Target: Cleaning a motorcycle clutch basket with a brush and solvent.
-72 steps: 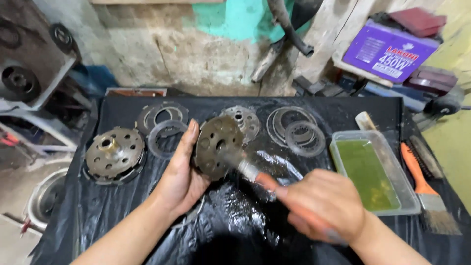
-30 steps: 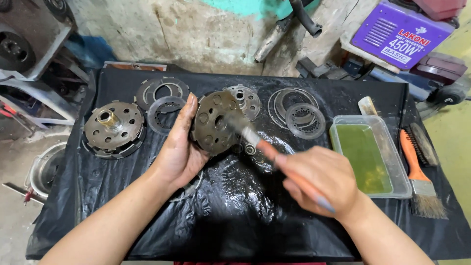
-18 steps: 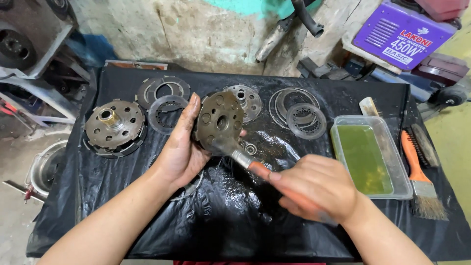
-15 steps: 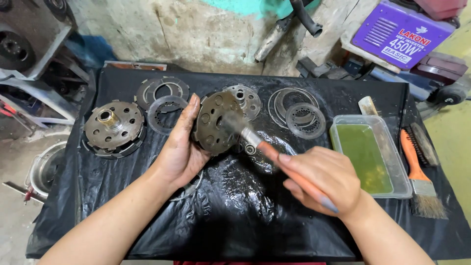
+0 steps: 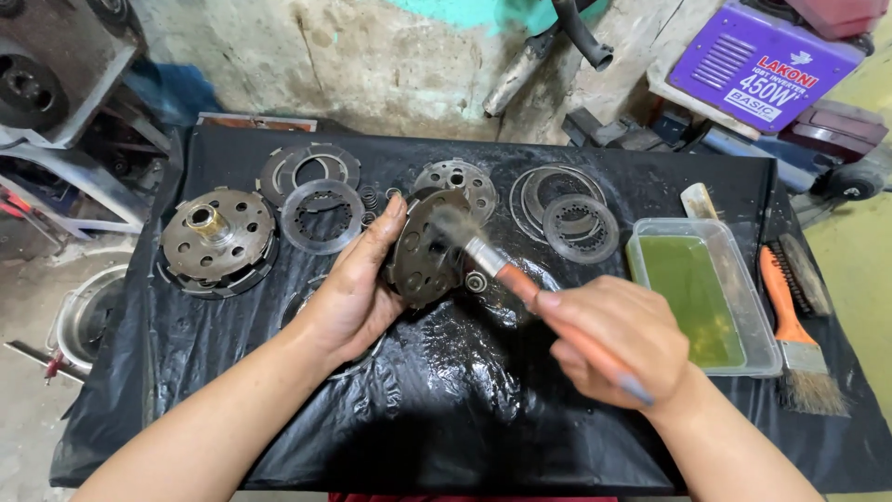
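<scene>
Right hand (image 5: 613, 339) is closing fully around an orange-handled brush (image 5: 520, 284), bristles blurring against the perforated metal disc (image 5: 427, 246). Left hand (image 5: 358, 288) is gripping that disc upright by its edge, tilting the face toward the brush for access. Beyond the right hand's knuckles a tray of green liquid (image 5: 757, 330) is sitting within dipping reach. Disc's rear is hidden.

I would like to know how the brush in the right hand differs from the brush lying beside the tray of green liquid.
The held brush is narrow, gripped by the right hand, its blurred bristles against the metal disc in the left hand. The lying brush is wider and flat, resting untouched on the black sheet right of the tray. Both have orange handles.
</scene>
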